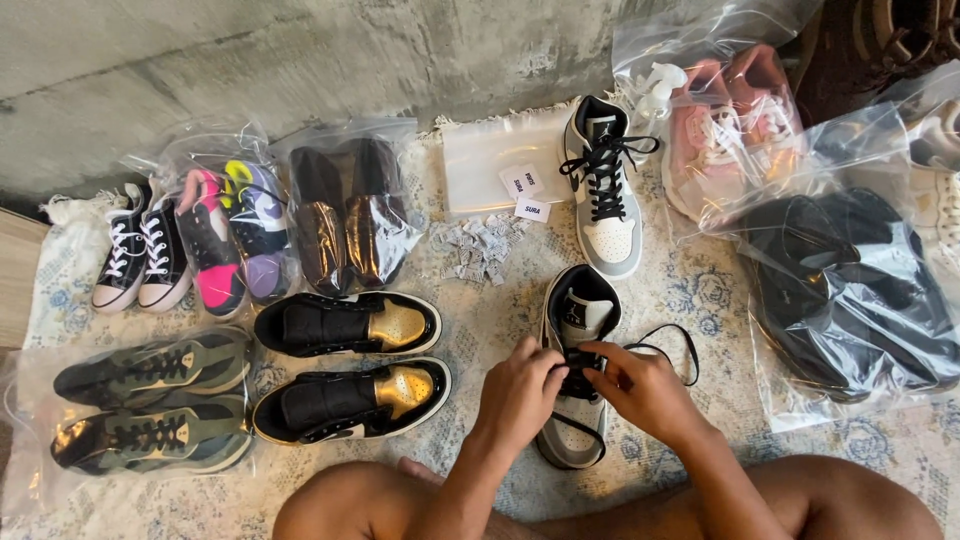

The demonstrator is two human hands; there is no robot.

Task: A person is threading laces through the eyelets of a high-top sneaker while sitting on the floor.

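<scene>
The left hand [522, 385] and right hand [640, 385] meet over one grey high-top [572, 420], both with fingers curled and pinching its black lace [660, 345] at the throat. The left fingers grip from the left side, the right from the right, thumb and forefinger closed on the lace; a loose loop trails off to the right of the right hand. Both hands are equally near, each directly on the shoe.

The high-top lies on the rug [700, 290] just beyond the person's knees, between the forearms. Its long axis runs near to far: the toe points toward the person and the open collar points away, tilted slightly right.

Farther off, its mate [603, 195] lies the same way, laced, collar far. To the left sit two black-and-gold shoes [350, 360] with their long axes left to right, gold toes to the right. Beyond them are bagged pairs: olive sneakers [150, 405], black canvas shoes [140, 255], bright pink and purple ones [235, 240], and dark glossy shoes [350, 215]. To the right lie a bagged pink pair [730, 130] and a bagged black pair [840, 290]. An empty clear bag [490, 160] and small paper tags [480, 245] lie in the far middle.
</scene>
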